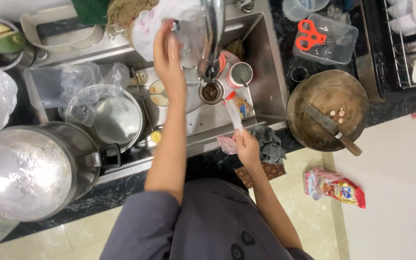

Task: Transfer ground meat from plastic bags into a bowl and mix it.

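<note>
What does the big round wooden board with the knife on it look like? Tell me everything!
The round wooden chopping board is dark brown, worn and scratched, paler toward its middle. It lies flat on the black counter, right of the steel sink. A cleaver lies slanted across it, blade on the wood, its brown handle sticking out over the board's lower right edge. A few small pale round pieces sit beside the blade; what they are is unclear. Neither hand touches it.

Bright, even overhead light fills the scene. Glare flares on the steel pot lid and the faucet. The raised left hand is motion-blurred, shadows stay soft, and the edges bow outward slightly.
</note>
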